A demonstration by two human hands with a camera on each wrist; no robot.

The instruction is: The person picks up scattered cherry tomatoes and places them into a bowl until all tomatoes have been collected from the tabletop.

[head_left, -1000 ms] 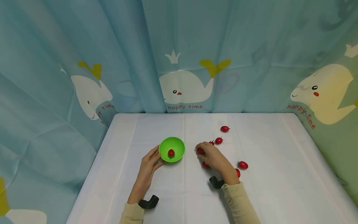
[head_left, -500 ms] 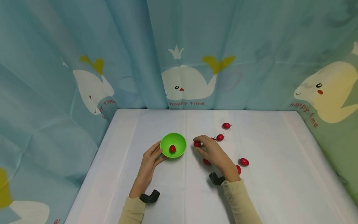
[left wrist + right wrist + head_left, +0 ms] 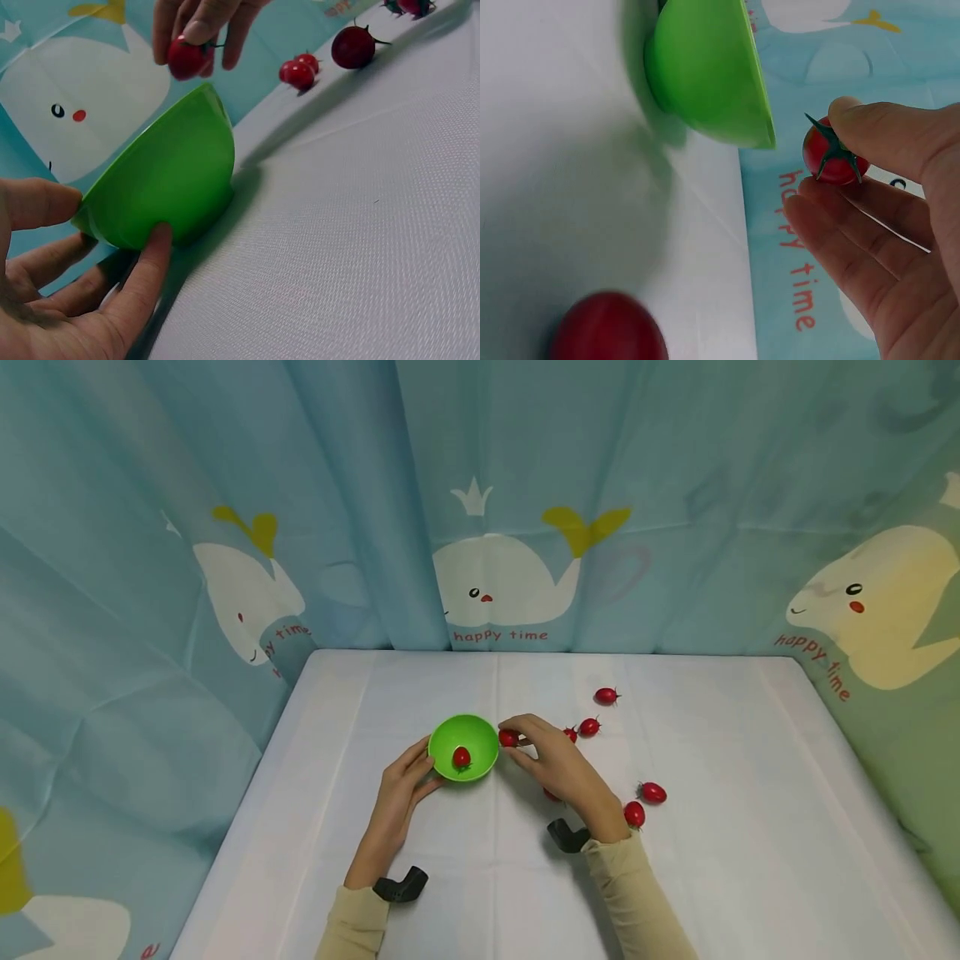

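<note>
A green bowl (image 3: 481,766) stands upright on the white table with one cherry tomato (image 3: 461,757) inside. My left hand (image 3: 397,793) holds the bowl from its left side, one digit at the rim and others against the outer wall, as the left wrist view shows. Just off the bowl's right rim, my right hand (image 3: 558,760) pinches another cherry tomato (image 3: 836,154) between thumb and fingers. In the right wrist view its green stem faces the camera, and it is held higher than the rim of the bowl (image 3: 172,165).
Several loose cherry tomatoes lie to the right: one at the back (image 3: 606,696), one nearer (image 3: 589,727), and two by the right wrist, a far one (image 3: 652,792) and a close one (image 3: 634,814). A whale-print curtain (image 3: 495,460) hangs behind the table.
My right hand has picked up a cherry tomato from the table and carried it left to the bowl's right rim. My left hand has stayed on the bowl.
</note>
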